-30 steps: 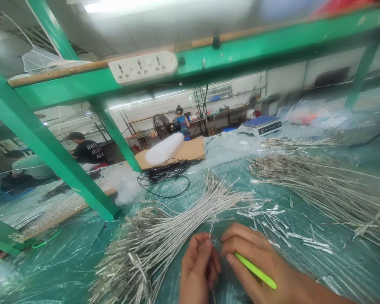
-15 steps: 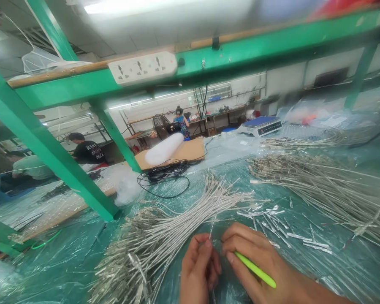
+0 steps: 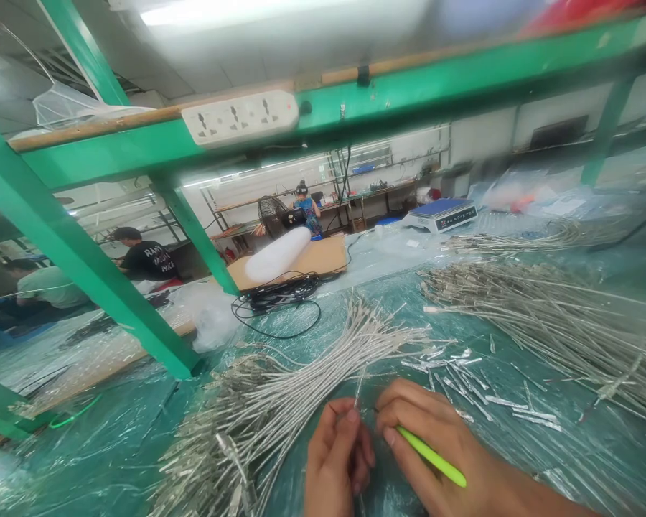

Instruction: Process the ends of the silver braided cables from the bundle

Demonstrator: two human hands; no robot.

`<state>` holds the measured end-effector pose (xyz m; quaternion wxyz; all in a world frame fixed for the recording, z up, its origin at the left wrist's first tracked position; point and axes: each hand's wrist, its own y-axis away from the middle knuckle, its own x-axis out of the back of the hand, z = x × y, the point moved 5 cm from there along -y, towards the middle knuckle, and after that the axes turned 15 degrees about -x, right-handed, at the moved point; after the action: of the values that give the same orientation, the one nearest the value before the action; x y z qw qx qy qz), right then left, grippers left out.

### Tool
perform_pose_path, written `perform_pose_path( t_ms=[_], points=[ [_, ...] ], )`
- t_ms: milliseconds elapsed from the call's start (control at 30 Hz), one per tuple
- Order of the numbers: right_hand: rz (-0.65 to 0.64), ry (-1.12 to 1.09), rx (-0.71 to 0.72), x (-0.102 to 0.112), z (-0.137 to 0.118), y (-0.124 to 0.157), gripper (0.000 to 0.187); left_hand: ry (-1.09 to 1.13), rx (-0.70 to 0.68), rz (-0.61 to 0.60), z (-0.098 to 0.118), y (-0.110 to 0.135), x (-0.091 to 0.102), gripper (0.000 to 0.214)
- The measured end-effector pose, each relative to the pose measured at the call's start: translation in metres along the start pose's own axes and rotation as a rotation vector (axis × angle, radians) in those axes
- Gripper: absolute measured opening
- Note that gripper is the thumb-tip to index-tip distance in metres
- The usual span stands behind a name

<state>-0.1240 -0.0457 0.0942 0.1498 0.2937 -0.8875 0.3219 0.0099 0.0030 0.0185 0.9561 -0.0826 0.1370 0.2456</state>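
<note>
Between thumb and forefinger, my left hand pinches a thin silver braided cable, its end pointing up. Just to the right, my right hand is closed around a slim lime-green pen-like tool; its tip is hidden by the fingers. The fingertips of both hands are close together but apart. A large bundle of silver braided cables with metal connectors fans out left of and behind my left hand. Beyond my right hand lie several shiny foil-like strips, scattered loosely.
A second cable pile lies at right. Behind are a digital scale, coiled black cable and a white roll on cardboard. A green frame with a power strip spans the bench. People sit farther back.
The view has shifted very slightly. Both hands keep nearly the same pose, the left on the cable and the right on the green tool.
</note>
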Motion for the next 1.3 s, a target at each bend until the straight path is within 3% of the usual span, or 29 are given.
perform_pose_path(
  t_ms=[833,1100,1300],
  points=[
    [0.060,-0.009,-0.009,-0.001,0.007,0.001,0.022,0.052,0.000,-0.061,0.003,-0.002,-0.002,0.030],
    [-0.002,-0.053,-0.084,-0.005,0.014,-0.002,0.020,0.096,0.000,-0.037,0.005,-0.003,-0.001,0.029],
    [0.060,-0.055,-0.034,-0.001,0.009,0.001,0.021,0.084,0.002,-0.030,0.005,-0.002,-0.001,0.028]
  ],
)
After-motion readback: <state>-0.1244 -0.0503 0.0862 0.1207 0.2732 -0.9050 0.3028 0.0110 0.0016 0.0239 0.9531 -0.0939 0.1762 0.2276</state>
